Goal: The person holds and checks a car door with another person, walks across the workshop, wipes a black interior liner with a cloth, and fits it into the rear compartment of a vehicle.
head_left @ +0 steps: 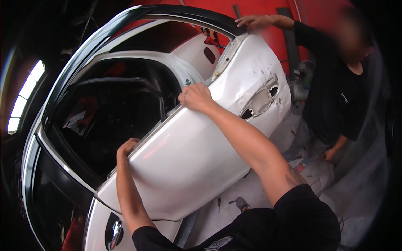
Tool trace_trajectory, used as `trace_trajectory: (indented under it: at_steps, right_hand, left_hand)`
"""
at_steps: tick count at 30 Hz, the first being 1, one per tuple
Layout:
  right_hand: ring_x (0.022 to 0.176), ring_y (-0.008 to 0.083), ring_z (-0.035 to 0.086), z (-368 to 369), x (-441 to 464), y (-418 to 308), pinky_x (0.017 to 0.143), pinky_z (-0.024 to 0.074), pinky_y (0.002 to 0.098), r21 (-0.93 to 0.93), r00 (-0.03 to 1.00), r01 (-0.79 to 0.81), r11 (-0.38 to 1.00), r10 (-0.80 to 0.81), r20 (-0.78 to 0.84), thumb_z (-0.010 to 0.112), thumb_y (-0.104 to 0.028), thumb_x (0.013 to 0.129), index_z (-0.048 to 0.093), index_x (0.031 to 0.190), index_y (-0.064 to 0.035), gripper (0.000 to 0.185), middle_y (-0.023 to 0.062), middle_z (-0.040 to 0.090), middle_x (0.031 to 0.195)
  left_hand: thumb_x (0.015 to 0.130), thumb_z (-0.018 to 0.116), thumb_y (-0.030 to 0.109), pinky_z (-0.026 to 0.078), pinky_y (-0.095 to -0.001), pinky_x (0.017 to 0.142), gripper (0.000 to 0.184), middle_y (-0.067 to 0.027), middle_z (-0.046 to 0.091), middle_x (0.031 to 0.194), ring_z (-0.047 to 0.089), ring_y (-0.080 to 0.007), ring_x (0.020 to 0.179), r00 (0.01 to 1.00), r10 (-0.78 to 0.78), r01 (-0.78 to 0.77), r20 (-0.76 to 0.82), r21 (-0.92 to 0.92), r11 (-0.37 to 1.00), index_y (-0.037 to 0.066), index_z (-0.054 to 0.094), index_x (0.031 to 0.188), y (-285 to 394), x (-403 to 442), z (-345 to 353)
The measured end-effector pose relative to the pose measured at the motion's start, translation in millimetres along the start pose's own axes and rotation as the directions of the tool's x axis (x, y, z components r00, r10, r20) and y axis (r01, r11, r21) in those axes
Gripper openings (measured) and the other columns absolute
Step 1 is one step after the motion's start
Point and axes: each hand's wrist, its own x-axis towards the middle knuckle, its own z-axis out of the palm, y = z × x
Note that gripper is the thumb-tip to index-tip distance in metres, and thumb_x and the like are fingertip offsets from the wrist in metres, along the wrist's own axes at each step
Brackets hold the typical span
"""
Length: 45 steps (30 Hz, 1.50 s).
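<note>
A white car door (197,146) fills the middle of the view. Its outer handle is absent, leaving a bare recess (261,100) with two ragged-looking holes and scuffs around it. My right hand (196,97) is closed over the door's window-sill edge, fingers curled to the inner side. Lower along the same edge, my left hand (127,146) hooks over the sill, its fingertips hidden behind it. The black window frame (79,54) arches above the opening, where no glass can be made out.
A co-worker in a black shirt (335,92) stands at right, one hand (253,21) on the frame's upper corner. Another door with a chrome handle (115,234) is at lower left. A screwdriver-like tool (219,204) lies on the grey floor (213,217).
</note>
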Motion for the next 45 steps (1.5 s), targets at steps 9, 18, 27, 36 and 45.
trace_trajectory:
  at_steps: [9,18,27,36,45]
  right_hand:
    - [0.083,0.0266,0.070,-10.8,-5.5,-4.8,0.071,0.0537,0.0397,-0.122,0.993,0.116,0.986,-0.115,0.016,0.060,-0.021,0.080,0.077,0.074,-0.0181,0.018,0.0050,0.073,0.082]
    - [0.085,0.0254,0.071,-15.5,-8.6,-7.3,0.070,0.0543,0.0401,-0.111,0.990,0.135,0.985,-0.139,-0.030,0.060,-0.020,0.080,0.078,0.079,-0.0170,0.018,0.0039,0.073,0.085]
    - [0.080,0.0345,0.070,-14.2,-5.1,-9.6,0.073,0.0541,0.0433,0.010,1.000,0.024,1.000,-0.024,0.001,0.054,-0.023,0.084,0.075,0.078,-0.0057,0.027,0.0169,0.072,0.083]
    - [0.077,0.0412,0.065,2.5,-0.3,-2.3,0.078,0.0514,0.0463,0.099,0.998,0.019,0.995,-0.013,-0.053,0.057,-0.033,0.088,0.069,0.069,-0.0008,0.039,0.0229,0.067,0.077]
    - [0.072,0.0363,0.068,0.9,-0.8,-0.7,0.068,0.0525,0.0444,0.051,0.995,0.076,0.996,-0.072,-0.065,0.057,-0.024,0.082,0.072,0.070,-0.0062,0.027,0.0179,0.069,0.073]
  left_hand:
    - [0.074,0.066,0.023,0.049,-0.0326,0.092,0.051,-0.0142,0.071,0.112,0.066,-0.0237,0.101,0.999,-0.035,0.035,0.018,-0.022,0.999,0.000,0.068,0.119,49.3,-35.7,0.1]
    - [0.075,0.068,0.026,0.047,-0.0352,0.097,0.047,-0.0125,0.069,0.121,0.065,-0.0268,0.111,0.999,-0.042,0.041,0.019,0.053,0.998,0.008,0.071,0.118,63.5,-49.4,-2.8]
    - [0.073,0.069,0.024,0.050,-0.0330,0.092,0.052,-0.0133,0.069,0.119,0.067,-0.0237,0.103,0.998,-0.028,0.026,0.062,0.028,0.999,0.003,0.068,0.121,46.6,-31.2,-0.7]
    - [0.071,0.071,0.025,0.050,-0.0339,0.094,0.054,-0.0122,0.069,0.119,0.067,-0.0240,0.103,0.997,-0.073,0.072,0.027,0.050,0.996,0.005,0.068,0.121,51.3,-35.4,-1.5]
    - [0.071,0.070,0.023,0.049,-0.0377,0.096,0.050,-0.0122,0.068,0.122,0.067,-0.0271,0.108,0.996,-0.088,0.087,0.022,0.043,0.995,0.011,0.071,0.119,71.0,-52.9,-2.8]
